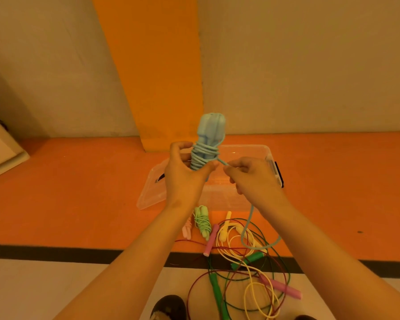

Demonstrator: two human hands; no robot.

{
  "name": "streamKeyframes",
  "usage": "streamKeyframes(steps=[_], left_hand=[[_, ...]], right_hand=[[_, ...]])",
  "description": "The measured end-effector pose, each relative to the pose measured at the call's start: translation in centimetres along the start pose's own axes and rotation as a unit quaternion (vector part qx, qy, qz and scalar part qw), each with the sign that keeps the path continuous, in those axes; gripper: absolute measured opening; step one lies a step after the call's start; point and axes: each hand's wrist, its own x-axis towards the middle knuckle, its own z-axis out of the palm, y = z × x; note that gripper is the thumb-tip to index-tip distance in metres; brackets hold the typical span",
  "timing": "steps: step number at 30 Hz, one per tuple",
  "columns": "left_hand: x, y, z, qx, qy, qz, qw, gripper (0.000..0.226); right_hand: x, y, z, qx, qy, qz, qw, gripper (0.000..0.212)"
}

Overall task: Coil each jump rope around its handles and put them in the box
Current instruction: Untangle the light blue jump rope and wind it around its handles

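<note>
My left hand grips the two light blue handles upright, with several turns of blue rope wound round them. My right hand pinches the loose blue rope just right of the coil; the rest hangs down to the floor. Both hands are above the clear plastic box, which stands open on the orange floor. A green jump rope lies coiled in front of the box, beside a small pink one. Loose yellow, dark green and red ropes lie tangled below.
Pink handles and green handles lie among the tangled ropes. A black stripe crosses the floor between the orange and pale areas. An orange column rises behind the box. My shoe shows at the bottom edge.
</note>
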Motion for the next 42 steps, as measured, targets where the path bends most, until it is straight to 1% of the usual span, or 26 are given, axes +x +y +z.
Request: streamKeyframes(steps=[3,8,10,14,18,21,23,25,26,28,30,33,35,37,39,42], left_hand=[[0.1,0.0,-0.1,0.020,0.004,0.011,1.000,0.061],[-0.7,-0.5,0.1,0.079,-0.018,0.073,0.994,0.058],[-1.0,-0.6,0.3,0.088,-0.017,0.083,0.993,0.056],[-1.2,-0.2,0.4,0.086,-0.024,0.096,0.991,0.053],[-1.0,0.3,0.2,0.037,-0.065,0.082,0.994,0.046],[-0.4,0.4,-0.2,-0.006,-0.083,0.072,0.994,0.033],[0.1,0.4,-0.4,-0.058,-0.075,0.024,0.995,0.033],[0.6,0.6,-0.6,-0.115,-0.086,-0.038,0.989,0.033],[0.7,0.7,-0.7,-0.126,-0.100,-0.047,0.986,0.031],[0.8,0.6,-0.8,-0.118,-0.127,-0.029,0.984,0.029],[0.4,0.8,-0.8,-0.133,-0.144,-0.027,0.980,0.033],[0.1,0.9,-0.7,-0.170,-0.178,-0.081,0.966,0.035],[0.2,1.2,-0.9,-0.174,-0.203,-0.098,0.959,0.030],[0.3,1.4,-1.1,-0.154,-0.209,-0.090,0.962,0.028],[0.3,1.6,-1.1,-0.116,-0.204,-0.059,0.970,0.032],[0.1,1.6,-1.0,-0.081,-0.164,0.001,0.983,0.040]], right_hand=[[-0.2,0.0,0.3,0.008,0.007,-0.027,1.000,0.008],[0.0,-0.2,0.0,0.069,0.030,-0.034,0.997,0.012],[-0.1,-0.2,0.3,0.079,0.040,-0.031,0.996,0.020],[-0.3,-0.1,0.6,0.073,0.076,-0.039,0.994,0.020],[0.0,-0.2,-0.2,0.092,0.081,-0.035,0.992,0.017],[0.2,-0.4,-0.7,0.130,0.076,-0.032,0.988,0.011],[0.2,-0.6,-0.9,0.155,0.068,-0.037,0.985,0.010],[0.2,-0.7,-1.0,0.180,0.065,-0.032,0.981,0.013],[0.1,-0.7,-1.1,0.192,0.063,-0.025,0.979,0.013],[0.1,-0.5,-1.1,0.204,0.056,-0.010,0.977,0.015],[0.0,-0.3,-0.9,0.203,0.046,0.000,0.978,0.015],[-0.2,-0.1,-0.5,0.222,0.024,0.022,0.975,0.015],[-0.4,-0.1,-0.3,0.232,0.013,0.035,0.972,0.016],[-0.5,-0.2,-0.2,0.227,0.009,0.031,0.973,0.019],[-0.5,-0.3,0.0,0.203,0.017,0.020,0.979,0.020],[-0.5,-0.4,0.1,0.139,0.020,0.023,0.990,0.014]])
